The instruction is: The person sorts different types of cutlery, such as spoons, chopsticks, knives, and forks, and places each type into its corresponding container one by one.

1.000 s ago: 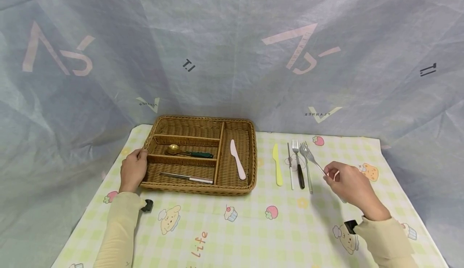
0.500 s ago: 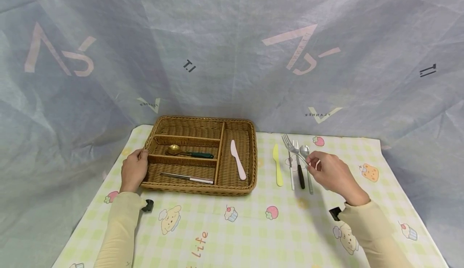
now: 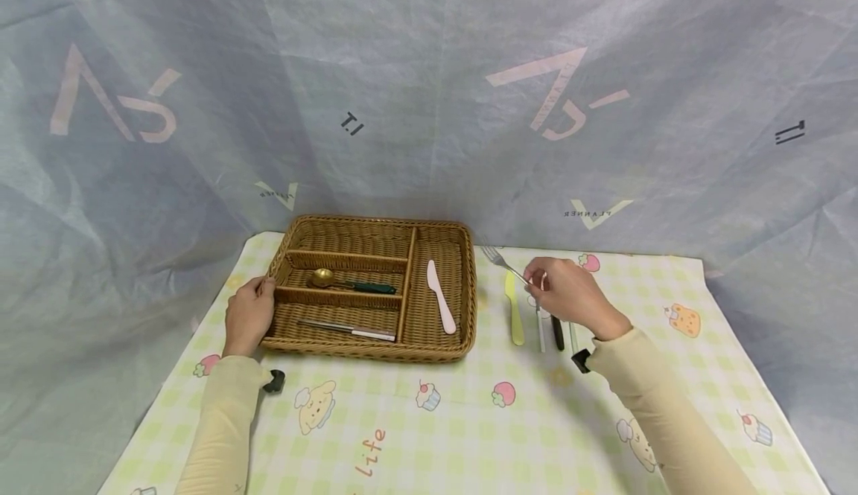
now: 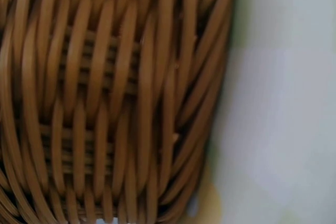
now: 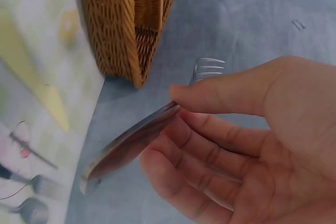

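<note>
My right hand [image 3: 570, 292] pinches a silver fork [image 3: 504, 261] between thumb and fingers, above the row of cutlery. In the right wrist view the fork's tines [image 5: 210, 68] stick out past the thumb. My left hand [image 3: 248, 318] grips the left rim of a brown wicker cutlery tray [image 3: 367, 350]; only woven wall [image 4: 100, 87] shows in the left wrist view. Inside the tray lie a gold spoon with a green handle [image 3: 372, 287], a thin utensil with a white handle [image 3: 372, 333] and a pink knife [image 3: 440, 298] in the right compartment.
Right of the tray on the checked tablecloth [image 3: 442, 435] lies a yellow knife [image 3: 515, 320]. Beside it are a slim white-handled utensil [image 3: 541, 335] and a black-handled fork [image 3: 558, 333], partly under my right hand. A spoon [image 5: 34, 211] lies by them. A grey curtain [image 3: 429, 108] hangs behind.
My right hand has carried the fork leftward over the other cutlery, toward the tray. The left hand has stayed at the tray's rim.
</note>
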A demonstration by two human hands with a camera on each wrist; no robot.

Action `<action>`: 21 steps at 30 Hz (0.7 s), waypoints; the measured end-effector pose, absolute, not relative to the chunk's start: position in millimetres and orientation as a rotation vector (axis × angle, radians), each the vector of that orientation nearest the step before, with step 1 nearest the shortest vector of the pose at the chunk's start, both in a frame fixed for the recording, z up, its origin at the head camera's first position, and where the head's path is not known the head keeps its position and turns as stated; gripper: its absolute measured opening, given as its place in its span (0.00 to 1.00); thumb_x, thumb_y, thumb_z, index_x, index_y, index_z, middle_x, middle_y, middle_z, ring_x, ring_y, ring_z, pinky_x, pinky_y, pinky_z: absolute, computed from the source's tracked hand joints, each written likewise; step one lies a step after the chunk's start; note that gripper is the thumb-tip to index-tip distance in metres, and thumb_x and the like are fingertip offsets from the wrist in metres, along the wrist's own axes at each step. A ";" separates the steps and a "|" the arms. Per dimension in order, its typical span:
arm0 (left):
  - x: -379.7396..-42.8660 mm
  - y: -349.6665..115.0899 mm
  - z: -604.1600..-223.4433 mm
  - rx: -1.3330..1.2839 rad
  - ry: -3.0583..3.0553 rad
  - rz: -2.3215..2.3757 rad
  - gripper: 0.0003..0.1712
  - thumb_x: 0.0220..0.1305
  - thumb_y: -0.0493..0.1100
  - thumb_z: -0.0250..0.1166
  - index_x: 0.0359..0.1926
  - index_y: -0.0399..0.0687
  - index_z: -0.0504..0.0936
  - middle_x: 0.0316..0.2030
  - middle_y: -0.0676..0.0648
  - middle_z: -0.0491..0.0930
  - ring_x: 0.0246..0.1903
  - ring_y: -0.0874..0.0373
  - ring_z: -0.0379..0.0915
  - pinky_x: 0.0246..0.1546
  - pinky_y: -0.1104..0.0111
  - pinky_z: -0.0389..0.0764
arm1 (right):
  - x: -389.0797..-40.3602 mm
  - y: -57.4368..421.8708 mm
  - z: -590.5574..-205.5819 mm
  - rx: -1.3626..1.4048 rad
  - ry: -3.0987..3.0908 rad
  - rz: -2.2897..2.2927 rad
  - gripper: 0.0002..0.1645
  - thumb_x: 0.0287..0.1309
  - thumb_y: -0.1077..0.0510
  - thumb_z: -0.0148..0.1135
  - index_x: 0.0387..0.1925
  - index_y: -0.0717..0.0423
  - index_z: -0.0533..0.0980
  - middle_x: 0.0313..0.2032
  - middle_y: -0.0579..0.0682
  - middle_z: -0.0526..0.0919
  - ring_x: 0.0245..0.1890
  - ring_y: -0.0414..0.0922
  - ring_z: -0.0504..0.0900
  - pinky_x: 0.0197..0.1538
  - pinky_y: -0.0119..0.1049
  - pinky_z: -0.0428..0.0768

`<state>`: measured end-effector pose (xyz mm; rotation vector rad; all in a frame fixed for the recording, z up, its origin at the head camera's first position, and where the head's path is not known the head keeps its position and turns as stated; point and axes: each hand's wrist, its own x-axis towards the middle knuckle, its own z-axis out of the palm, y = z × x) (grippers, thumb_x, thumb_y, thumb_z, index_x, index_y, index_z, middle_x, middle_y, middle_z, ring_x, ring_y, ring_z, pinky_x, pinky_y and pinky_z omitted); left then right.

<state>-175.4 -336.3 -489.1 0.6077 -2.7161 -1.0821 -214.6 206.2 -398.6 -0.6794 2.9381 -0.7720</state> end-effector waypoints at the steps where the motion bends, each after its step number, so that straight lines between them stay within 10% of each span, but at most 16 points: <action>1: -175.2 -336.2 -488.8 0.607 -2.713 -1.079 0.36 0.87 0.58 0.42 0.77 0.38 0.72 0.53 0.31 0.83 0.39 0.35 0.78 0.49 0.42 0.75 | -218.4 201.7 -397.7 -0.696 2.931 -0.765 0.05 0.67 0.65 0.67 0.42 0.60 0.85 0.28 0.45 0.84 0.20 0.40 0.74 0.28 0.39 0.72; 21: -175.9 -336.3 -489.3 0.607 -2.711 -1.087 0.36 0.87 0.59 0.42 0.77 0.38 0.73 0.35 0.38 0.80 0.25 0.46 0.67 0.38 0.52 0.69 | -285.5 88.8 -389.8 -1.022 2.809 -0.586 0.18 0.61 0.73 0.61 0.48 0.60 0.88 0.42 0.55 0.91 0.32 0.46 0.84 0.32 0.41 0.76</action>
